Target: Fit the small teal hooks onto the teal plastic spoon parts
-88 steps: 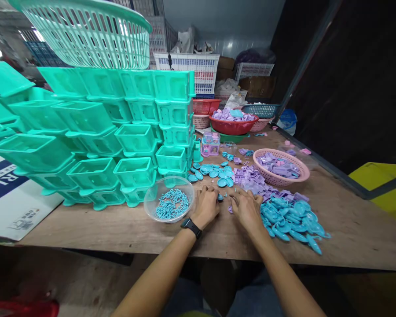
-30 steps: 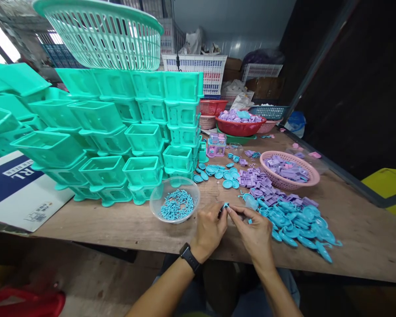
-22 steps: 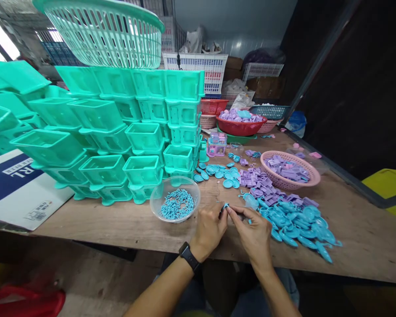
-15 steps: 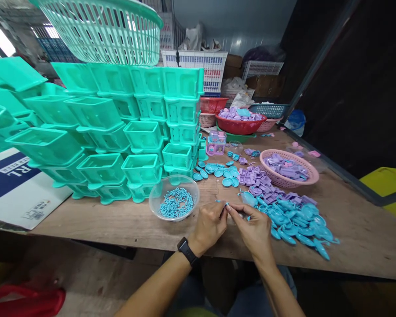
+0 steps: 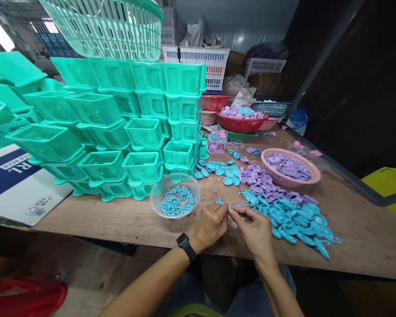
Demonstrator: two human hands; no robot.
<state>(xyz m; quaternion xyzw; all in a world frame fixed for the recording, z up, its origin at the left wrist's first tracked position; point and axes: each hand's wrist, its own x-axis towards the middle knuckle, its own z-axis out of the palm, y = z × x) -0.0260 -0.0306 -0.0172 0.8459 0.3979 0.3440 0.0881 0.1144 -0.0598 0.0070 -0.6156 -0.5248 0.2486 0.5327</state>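
My left hand [image 5: 210,225] and my right hand [image 5: 255,230] meet just above the wooden table's front edge [image 5: 119,220], fingertips pinched together on a tiny blue plastic part [image 5: 229,208]; most of it is hidden by the fingers. A black watch [image 5: 184,245] is on my left wrist. To the left of my hands stands a clear bowl [image 5: 175,200] of small blue hook-like pieces. To the right lies a heap of blue spoon-shaped parts [image 5: 293,220], with purple parts [image 5: 259,180] behind it.
Stacked teal plastic boxes [image 5: 119,127] fill the left, with a teal basket [image 5: 108,24] on top. A pink basket [image 5: 290,165] and a red basket [image 5: 242,121] hold purple parts. Blue discs [image 5: 218,169] lie mid-table. A printed carton [image 5: 16,185] lies far left.
Both hands lifted off the table surface, came closer to me and pinched a small blue part between them. The view shifted slightly; the piles and baskets stayed put.
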